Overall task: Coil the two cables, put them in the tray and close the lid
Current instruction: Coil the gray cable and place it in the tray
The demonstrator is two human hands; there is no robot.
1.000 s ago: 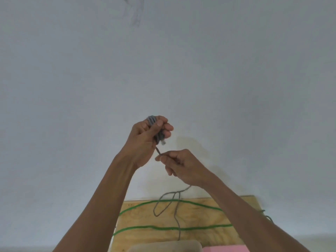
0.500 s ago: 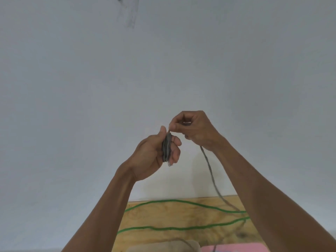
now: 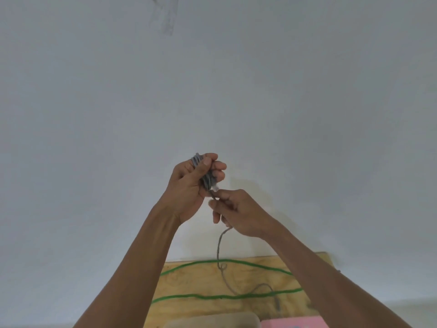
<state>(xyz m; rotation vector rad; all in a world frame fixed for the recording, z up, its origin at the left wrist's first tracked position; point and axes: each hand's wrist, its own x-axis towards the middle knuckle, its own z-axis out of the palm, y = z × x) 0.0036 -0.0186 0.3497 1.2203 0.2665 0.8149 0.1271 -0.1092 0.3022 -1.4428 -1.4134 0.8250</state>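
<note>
My left hand [image 3: 191, 185] is raised in front of the white wall and grips a small coil of the grey cable [image 3: 206, 179], wound round its fingers. Just below it, my right hand [image 3: 238, 213] pinches the same cable's free strand. That loose tail [image 3: 220, 252] hangs down to the wooden board [image 3: 236, 285] and ends in a plug near the bottom. The green cable [image 3: 212, 297] lies uncoiled in long lines across the board. A beige tray edge [image 3: 212, 319] shows at the bottom of the view.
A pink object [image 3: 293, 322] sits at the bottom right beside the tray. The white wall fills the space behind my hands. My forearms cross the board's left and right sides.
My right hand came down from above the coil to just under my left hand, laying on another turn. The hanging grey tail has become shorter.
</note>
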